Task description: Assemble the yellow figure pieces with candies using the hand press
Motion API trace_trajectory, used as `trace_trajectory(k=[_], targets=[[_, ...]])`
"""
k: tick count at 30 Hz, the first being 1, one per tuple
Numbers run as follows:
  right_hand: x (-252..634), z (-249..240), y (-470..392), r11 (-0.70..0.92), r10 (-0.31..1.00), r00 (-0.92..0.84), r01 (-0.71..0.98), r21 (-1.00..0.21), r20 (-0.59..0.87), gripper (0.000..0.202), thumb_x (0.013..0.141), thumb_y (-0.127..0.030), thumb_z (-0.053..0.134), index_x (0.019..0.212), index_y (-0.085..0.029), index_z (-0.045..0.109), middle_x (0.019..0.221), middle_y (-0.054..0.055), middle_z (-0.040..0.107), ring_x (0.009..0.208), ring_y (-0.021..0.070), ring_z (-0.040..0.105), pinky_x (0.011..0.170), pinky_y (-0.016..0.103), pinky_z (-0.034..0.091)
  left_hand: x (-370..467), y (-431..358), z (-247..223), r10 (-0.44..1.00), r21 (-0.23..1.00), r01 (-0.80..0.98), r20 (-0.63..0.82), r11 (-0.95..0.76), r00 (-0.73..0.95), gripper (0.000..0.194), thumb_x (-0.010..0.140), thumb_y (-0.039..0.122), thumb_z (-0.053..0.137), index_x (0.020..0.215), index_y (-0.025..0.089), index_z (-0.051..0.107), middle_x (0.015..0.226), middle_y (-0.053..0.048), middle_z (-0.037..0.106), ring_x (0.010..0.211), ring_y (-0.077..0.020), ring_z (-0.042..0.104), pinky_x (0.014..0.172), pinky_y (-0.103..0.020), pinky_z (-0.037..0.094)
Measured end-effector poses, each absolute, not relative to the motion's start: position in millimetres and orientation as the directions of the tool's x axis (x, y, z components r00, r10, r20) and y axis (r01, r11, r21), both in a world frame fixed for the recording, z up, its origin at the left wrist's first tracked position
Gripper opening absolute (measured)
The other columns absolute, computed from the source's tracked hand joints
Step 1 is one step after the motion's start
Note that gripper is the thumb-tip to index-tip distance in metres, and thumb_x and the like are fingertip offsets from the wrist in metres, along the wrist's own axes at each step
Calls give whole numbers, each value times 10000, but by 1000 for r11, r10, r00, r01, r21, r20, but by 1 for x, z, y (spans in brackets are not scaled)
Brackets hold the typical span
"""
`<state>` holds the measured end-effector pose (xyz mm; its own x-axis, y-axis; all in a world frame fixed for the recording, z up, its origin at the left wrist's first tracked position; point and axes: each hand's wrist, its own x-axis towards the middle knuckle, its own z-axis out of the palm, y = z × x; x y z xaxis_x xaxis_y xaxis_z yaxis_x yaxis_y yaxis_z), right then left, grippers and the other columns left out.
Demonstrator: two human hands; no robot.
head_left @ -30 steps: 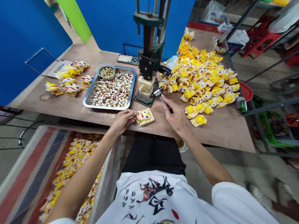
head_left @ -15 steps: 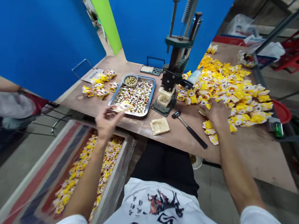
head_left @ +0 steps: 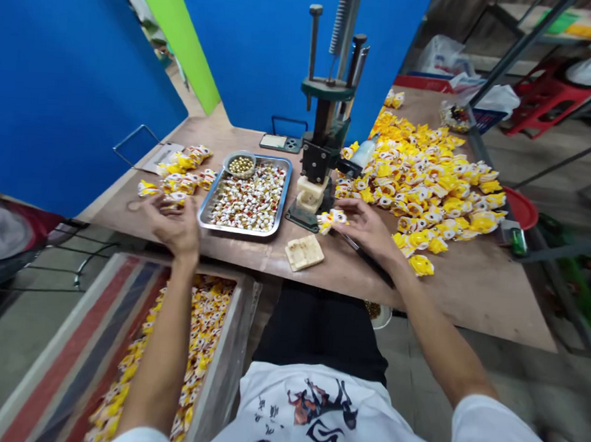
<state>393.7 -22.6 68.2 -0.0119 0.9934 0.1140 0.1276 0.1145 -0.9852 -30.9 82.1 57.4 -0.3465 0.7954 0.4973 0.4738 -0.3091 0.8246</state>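
Observation:
My right hand grips a small yellow-and-white figure by the fingertips, in front of the press's foot and over the hammer. My left hand is at the small group of similar figures on the left, its fingers apart, with one figure lying between thumb and fingers. Between my hands is a metal tray of small white, red and gold parts, with a bowl of gold beads at its corner. The hand press carries a cream block under its head.
A large heap of yellow figures covers the table's right side. A cream slab lies near the front edge. Below left is a lined bin full of figures. A phone lies behind the tray; blue panels stand behind.
My right hand has come left from the heap with a figure. My left hand has moved left from over the tray to the small group and let its figure go. The view has shifted right.

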Motion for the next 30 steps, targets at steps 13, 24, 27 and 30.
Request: trace_trajectory(k=[13,24,27,30], targets=[[351,59,-13,117,984,-115,-156,-981,136,506,822,-499,978,1173,-253,711,1215,33,735,1138,188,725,1041,325,642,126,-14,25,910,936,-46,350,-349,223,860,821,413,1000,1544,344,538,1589,-128,575,1214,-231,739,1003,-359,686],[350,39,31,-148,983,79,-191,-970,-165,562,781,-686,947,899,-182,727,879,36,780,676,125,731,621,228,646,137,20,10,882,852,228,452,-471,134,524,963,442,852,1411,219,694,1349,-136,761,1170,-276,793,1026,-444,699],[371,39,41,-78,962,244,-173,-982,-119,516,824,-648,935,958,-194,730,885,32,775,701,125,723,643,226,634,155,36,9,922,902,198,387,-383,17,533,915,436,892,1360,208,705,1336,-133,772,1179,-286,796,1068,-462,674],[401,44,56,6,926,373,-167,-986,-57,511,886,-685,862,928,-203,701,882,17,758,725,119,690,689,231,612,173,50,7,942,929,186,333,-320,-48,487,907,387,888,1316,207,694,1299,-124,773,1120,-277,804,1028,-454,677]])
